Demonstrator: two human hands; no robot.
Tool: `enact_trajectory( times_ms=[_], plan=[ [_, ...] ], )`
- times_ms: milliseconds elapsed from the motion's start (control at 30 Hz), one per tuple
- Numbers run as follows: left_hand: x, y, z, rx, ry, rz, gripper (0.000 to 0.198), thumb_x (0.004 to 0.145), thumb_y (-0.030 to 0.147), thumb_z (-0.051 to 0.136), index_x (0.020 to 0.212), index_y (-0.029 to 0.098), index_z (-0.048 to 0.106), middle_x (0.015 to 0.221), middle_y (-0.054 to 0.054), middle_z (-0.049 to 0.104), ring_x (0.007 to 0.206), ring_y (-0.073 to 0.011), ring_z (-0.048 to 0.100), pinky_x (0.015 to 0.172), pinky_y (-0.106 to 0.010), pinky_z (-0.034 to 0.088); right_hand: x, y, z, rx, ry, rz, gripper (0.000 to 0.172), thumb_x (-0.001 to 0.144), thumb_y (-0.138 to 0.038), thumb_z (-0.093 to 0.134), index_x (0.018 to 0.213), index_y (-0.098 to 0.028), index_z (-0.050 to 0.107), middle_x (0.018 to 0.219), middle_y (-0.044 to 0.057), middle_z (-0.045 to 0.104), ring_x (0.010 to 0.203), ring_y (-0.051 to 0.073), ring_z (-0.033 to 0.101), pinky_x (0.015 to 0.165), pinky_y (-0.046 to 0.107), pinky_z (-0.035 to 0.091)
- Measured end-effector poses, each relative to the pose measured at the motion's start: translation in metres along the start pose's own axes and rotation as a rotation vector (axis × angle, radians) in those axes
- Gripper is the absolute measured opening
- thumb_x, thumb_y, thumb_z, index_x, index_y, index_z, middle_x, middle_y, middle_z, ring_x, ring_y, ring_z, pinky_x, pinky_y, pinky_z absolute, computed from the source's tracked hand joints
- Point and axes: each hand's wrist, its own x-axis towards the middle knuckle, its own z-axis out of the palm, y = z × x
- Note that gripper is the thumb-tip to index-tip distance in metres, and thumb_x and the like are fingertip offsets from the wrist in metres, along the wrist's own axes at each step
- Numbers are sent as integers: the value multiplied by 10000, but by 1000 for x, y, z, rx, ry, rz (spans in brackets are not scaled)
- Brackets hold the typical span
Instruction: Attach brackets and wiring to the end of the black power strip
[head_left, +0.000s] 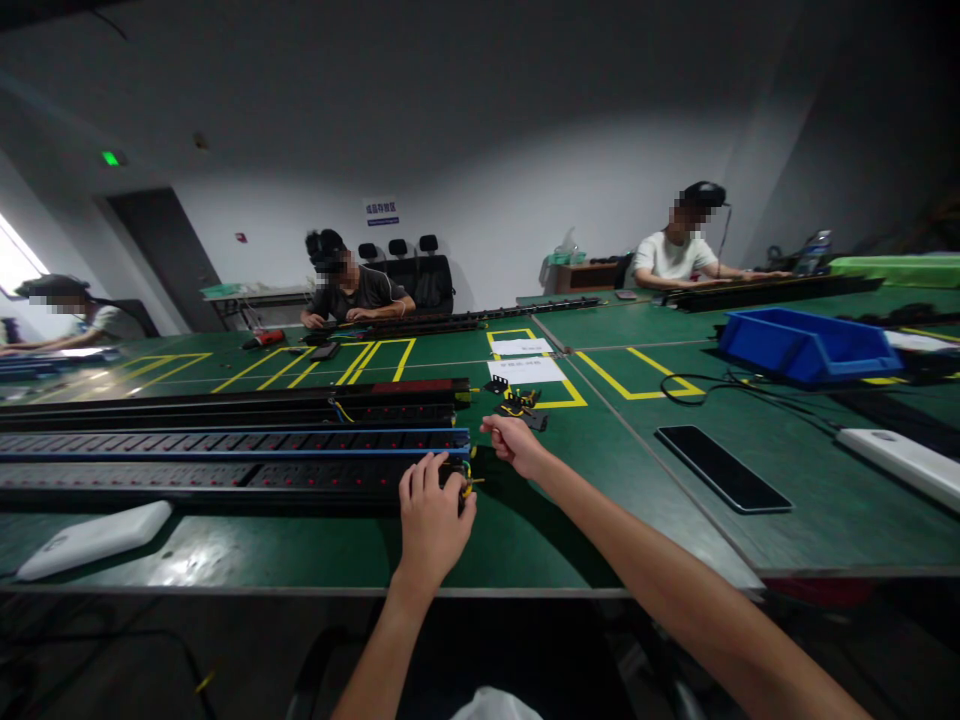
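Note:
Several long power strips lie side by side on the green table, running off to the left. The nearest is a black power strip [322, 478] with small red marks along its sockets; next to it lies a blue-edged strip [225, 440]. My left hand [435, 510] is curled over the right end of the black strip, its thumb by the end where yellow and green wires [470, 482] stick out. My right hand [516, 442] hovers just right of the strip ends with fingers pinched together; anything between them is too small to make out. Small black brackets [521, 405] lie beyond it.
A phone [721, 468], a white power bank [904, 455] with black cable and a blue bin [810, 345] are on the right. Another white device [97, 540] lies front left. Paper sheets [525, 371] lie on yellow-taped areas. Co-workers sit across and at far left.

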Motion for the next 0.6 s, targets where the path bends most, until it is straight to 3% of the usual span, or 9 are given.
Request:
enact_trajectory(
  times_ms=[600],
  plan=[
    [0,0,0,2,-2,-4,96,869,276,623,902,239,706,1340,-108,611,1312,-337,496,1116,-565,372,-1,-1,1,0,6,-8,178,809,-274,627,683,-156,587,455,-91,357,370,43,254,367,186,155]
  ],
)
